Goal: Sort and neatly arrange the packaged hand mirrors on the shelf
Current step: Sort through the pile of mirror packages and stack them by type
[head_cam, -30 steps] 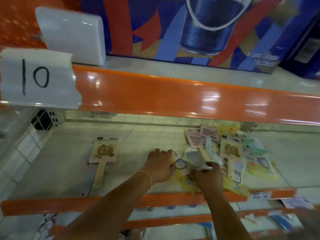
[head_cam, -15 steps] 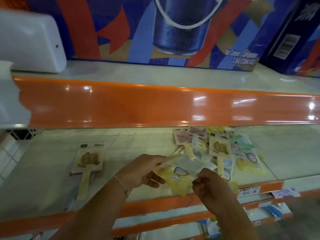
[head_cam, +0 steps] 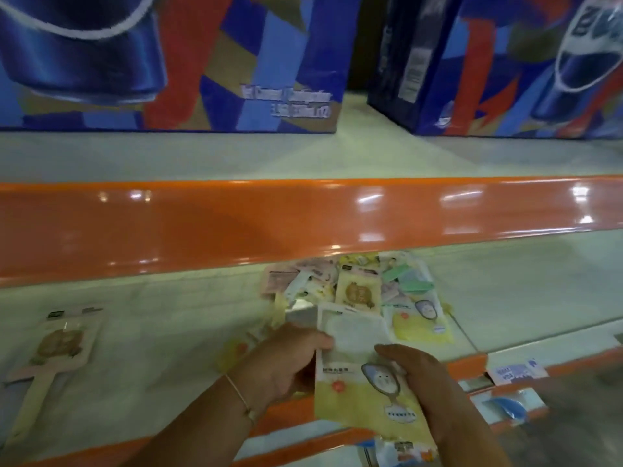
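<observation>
**Two hands hold a yellow mirror packet over a shop shelf**

Seen from a head camera looking down at a pale shelf (head_cam: 161, 335) edged in orange. At about 6 o'clock, both hands hold one packaged hand mirror (head_cam: 362, 375), a white and yellow packet printed with a small cartoon mirror. The left hand (head_cam: 286, 360) grips its left edge, thumb curled over the front. The right hand (head_cam: 424, 382) grips the right side, fingers folded round the packet. The packet hangs just above the shelf's front lip.

Just behind the hands, toward 1 o'clock, lies a loose pile of packaged mirrors (head_cam: 364, 291) in pink, green, yellow and cream, overlapping at odd angles. Well apart at 9 o'clock, a single pink-handled mirror (head_cam: 54, 352) lies flat on the shelf. At 12 o'clock, above a glossy orange rail (head_cam: 303, 217), stand blue and red cartons (head_cam: 209, 62).
</observation>
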`<state>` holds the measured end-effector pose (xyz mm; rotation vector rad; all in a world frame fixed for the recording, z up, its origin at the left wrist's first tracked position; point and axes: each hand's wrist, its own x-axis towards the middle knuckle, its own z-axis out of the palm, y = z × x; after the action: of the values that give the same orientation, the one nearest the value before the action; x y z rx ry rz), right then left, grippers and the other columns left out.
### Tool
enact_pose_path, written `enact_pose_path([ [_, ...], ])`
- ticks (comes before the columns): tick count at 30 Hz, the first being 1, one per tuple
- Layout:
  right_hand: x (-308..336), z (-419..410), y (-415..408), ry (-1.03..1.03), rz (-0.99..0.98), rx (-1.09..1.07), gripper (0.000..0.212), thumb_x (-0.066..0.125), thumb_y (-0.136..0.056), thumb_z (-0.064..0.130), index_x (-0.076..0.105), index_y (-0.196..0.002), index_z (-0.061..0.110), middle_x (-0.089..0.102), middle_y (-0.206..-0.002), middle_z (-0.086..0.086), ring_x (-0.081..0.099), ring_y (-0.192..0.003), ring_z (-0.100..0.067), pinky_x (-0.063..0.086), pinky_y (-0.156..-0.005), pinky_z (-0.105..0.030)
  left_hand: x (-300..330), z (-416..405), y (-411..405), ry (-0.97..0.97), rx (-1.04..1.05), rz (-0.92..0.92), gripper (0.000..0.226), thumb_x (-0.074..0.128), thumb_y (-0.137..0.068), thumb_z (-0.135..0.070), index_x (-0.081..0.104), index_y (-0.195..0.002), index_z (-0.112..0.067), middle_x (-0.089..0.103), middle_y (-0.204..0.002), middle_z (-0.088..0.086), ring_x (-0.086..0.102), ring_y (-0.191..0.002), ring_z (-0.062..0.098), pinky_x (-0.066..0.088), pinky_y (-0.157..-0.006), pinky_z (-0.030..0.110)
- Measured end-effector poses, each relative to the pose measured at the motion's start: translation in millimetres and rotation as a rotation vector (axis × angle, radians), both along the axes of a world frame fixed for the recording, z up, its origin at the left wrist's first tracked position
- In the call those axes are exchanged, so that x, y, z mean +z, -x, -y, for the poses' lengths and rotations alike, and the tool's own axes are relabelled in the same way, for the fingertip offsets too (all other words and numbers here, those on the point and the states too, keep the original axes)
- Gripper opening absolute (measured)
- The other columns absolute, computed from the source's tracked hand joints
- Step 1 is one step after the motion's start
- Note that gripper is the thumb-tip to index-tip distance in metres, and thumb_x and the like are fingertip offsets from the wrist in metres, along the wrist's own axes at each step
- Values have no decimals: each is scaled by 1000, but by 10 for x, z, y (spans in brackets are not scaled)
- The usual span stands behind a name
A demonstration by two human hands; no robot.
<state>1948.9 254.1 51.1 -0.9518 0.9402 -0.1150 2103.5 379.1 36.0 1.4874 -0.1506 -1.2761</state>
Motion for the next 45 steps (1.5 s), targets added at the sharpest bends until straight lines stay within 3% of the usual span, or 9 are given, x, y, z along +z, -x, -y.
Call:
enact_pose_path([
  [6, -84, 803, 494, 157, 31, -6, 47, 83, -68, 12, 68, -112, 12, 71, -104, -24, 68, -98, -40, 48, -97, -54, -5, 1004, 403, -3, 34, 343, 15, 54, -93, -21, 59, -108, -18, 67, -97, 14, 68, -84, 35, 57, -65, 45],
  [10, -210, 1332, 697, 361, -34, -71, 38, 76, -78, 7, 67, -110, 25, 75, -92, -14, 70, -94, -36, 53, -90, -55, -32, 1610, 639, -52, -72, 535, 24, 50, -96, -28, 53, -116, -15, 61, -80, 1, 59, -62, 12, 52, -53, 21],
  [14, -265, 1923, 858, 503, -47, -158, 32, 63, -86, -2, 69, -102, 26, 73, -85, -13, 66, -77, -28, 52, -71, -38, -18, 2039, 820, -46, -193, 545, 23, 47, -98, -33, 54, -116, -21, 68, -90, 10, 65, -63, 21, 58, -60, 38],
  [22, -456, 3061, 924, 829, -408, -15, 53, 69, -83, 18, 52, -133, 21, 69, -99, -10, 67, -79, -24, 52, -61, -29, -88, 2341, 935, -126, -525, 1133, 32, 40, -101, -36, 47, -130, -22, 67, -105, 4, 61, -77, 18, 44, -57, 25],
  [27, -462, 3159, 831, 1261, -837, 176, 72, 63, -82, 48, 36, -144, 27, 50, -134, -12, 47, -121, -34, 40, -99, -44, -337, 2398, 896, -120, -480, 1510, 31, 36, -100, -31, 58, -116, -17, 61, -105, 3, 55, -95, 22, 47, -79, 34],
  [30, -581, 2956, 667, 1414, -758, 364, 57, 52, -90, 47, 36, -143, 37, 31, -153, -6, 28, -138, -31, 27, -109, -45, -575, 2374, 819, -81, -558, 1716, 38, 30, -96, -33, 61, -104, -14, 57, -109, 4, 49, -106, 24, 42, -93, 38],
  [35, -856, 2915, 538, 1452, -705, 576, 54, 32, -97, 50, 22, -148, 39, 15, -160, -6, 6, -148, -33, 12, -116, -48, -754, 2246, 756, -196, -634, 1689, 51, 30, -99, -43, 48, -138, -14, 40, -147, 6, 29, -140, 29, 18, -118, 41],
  [39, -863, 3012, 480, 1449, -746, 557, 53, 34, -96, 46, 25, -148, 36, 18, -160, -9, 6, -147, -35, 11, -117, -49, -815, 2179, 737, -226, -625, 1731, 49, 36, -97, -46, 57, -130, -17, 52, -139, 3, 45, -132, 24, 31, -113, 40],
  [45, -768, 2562, 290, 1322, -392, 232, 43, 62, -83, 29, 61, -122, 11, 65, -112, -16, 61, -101, -33, 45, -83, -32, -952, 2152, 778, -172, -498, 1681, 66, 11, -97, -52, 28, -150, -16, 19, -159, 2, 7, -147, 17, 1, -120, 34],
])
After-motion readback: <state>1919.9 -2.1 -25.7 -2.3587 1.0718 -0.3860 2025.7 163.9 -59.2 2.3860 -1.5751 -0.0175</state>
